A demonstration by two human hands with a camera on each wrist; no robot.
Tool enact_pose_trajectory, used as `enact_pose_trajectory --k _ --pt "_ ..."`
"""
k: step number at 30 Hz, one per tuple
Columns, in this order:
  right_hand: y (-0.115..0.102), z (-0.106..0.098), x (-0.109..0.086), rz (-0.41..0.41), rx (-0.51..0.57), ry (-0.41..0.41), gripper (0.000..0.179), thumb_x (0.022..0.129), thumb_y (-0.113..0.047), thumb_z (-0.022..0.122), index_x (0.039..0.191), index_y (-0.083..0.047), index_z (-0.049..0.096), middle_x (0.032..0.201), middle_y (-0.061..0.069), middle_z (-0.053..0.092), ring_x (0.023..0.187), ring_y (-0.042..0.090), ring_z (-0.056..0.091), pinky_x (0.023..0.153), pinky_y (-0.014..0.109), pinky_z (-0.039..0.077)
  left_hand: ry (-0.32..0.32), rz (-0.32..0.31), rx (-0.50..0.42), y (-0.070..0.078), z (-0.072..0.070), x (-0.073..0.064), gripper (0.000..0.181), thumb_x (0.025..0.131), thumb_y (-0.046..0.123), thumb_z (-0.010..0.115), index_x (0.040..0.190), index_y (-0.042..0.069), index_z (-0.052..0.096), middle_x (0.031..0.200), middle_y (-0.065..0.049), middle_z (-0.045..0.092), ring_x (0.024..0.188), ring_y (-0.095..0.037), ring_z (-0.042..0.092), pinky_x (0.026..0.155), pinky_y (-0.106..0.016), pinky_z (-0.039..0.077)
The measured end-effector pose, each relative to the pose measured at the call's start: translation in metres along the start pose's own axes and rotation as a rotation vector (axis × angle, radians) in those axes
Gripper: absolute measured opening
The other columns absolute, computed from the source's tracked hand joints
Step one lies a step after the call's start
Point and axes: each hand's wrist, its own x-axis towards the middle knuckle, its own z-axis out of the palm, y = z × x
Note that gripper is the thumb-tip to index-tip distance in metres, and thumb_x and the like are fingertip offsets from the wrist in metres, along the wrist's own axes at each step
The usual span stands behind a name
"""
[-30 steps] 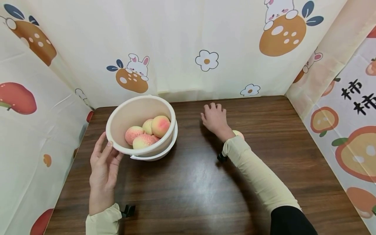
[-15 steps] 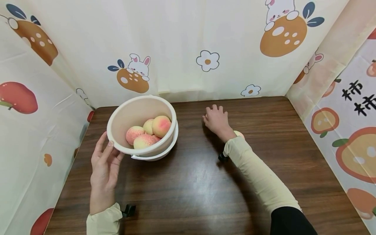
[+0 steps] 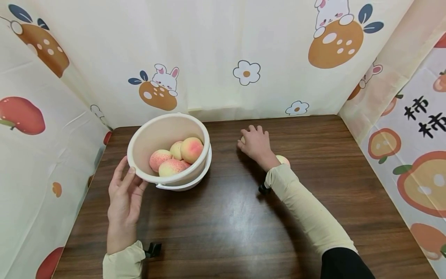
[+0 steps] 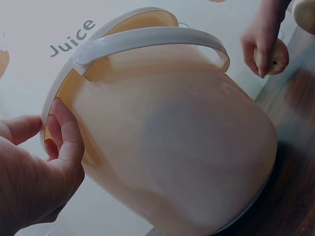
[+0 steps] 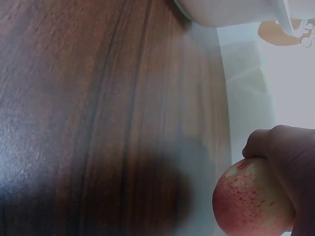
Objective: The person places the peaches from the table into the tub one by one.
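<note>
At the left of the head view stands a pale cream bucket (image 3: 144, 153) with several pink-and-yellow peaches (image 3: 191, 150) inside. My left hand (image 3: 123, 201) holds its near left rim between thumb and fingers; the left wrist view shows this rim grip (image 4: 47, 110) from outside. To the bucket's right, near the back of the table, my right hand (image 3: 257, 144) grips a single peach (image 5: 251, 199), mostly hidden under the hand from above. The left wrist view shows this peach (image 4: 279, 56) under the curled fingers. Another peach (image 3: 283, 159) lies partly behind my right wrist.
The bucket's white handle (image 3: 181, 188) hangs down along its side. A dark wood table (image 3: 226, 228) lies under everything. Printed curtains (image 3: 209, 46) enclose the back and both sides, with the back one close behind the bucket and right hand.
My right hand has shifted only slightly, and an edge of the gripped peach now shows beside its fingers in the head view. The left hand and bucket have stayed in place.
</note>
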Motion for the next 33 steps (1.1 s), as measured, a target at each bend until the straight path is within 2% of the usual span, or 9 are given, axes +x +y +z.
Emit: enact_pose_trajectory --k 18,26,33 --pt "-0.027 -0.023 -0.009 -0.102 0.012 0.125 0.035 0.097 -0.037 0.061 0.125 -0.021 0.072 0.131 0.009 0.065 0.115 0.04 0.053 0.09 0.055 0.046 0.007 0.0 -0.026 -0.001 -0.001 0.0 0.049 0.105 -0.004 0.053 0.151 0.009 0.044 0.16 -0.012 0.039 0.102 -0.022 0.075 0.079 -0.034 0.065" --pt "-0.046 -0.043 -0.015 -0.147 0.044 0.178 0.017 0.093 -0.034 0.063 0.103 -0.025 0.074 0.113 0.003 0.066 0.107 0.036 0.054 0.084 0.051 0.044 0.006 0.004 -0.028 -0.002 -0.001 0.0 0.048 0.105 -0.004 0.053 0.15 0.009 0.046 0.16 -0.012 0.04 0.1 -0.022 0.076 0.079 -0.034 0.065" --pt "-0.063 -0.059 -0.021 -0.195 0.058 0.241 0.013 0.093 -0.033 0.066 0.099 -0.025 0.073 0.109 0.001 0.066 0.099 0.032 0.052 0.082 0.049 0.044 0.004 0.001 -0.028 -0.001 0.0 0.001 0.048 0.105 -0.004 0.053 0.15 0.009 0.045 0.161 -0.011 0.038 0.1 -0.022 0.075 0.079 -0.034 0.065"
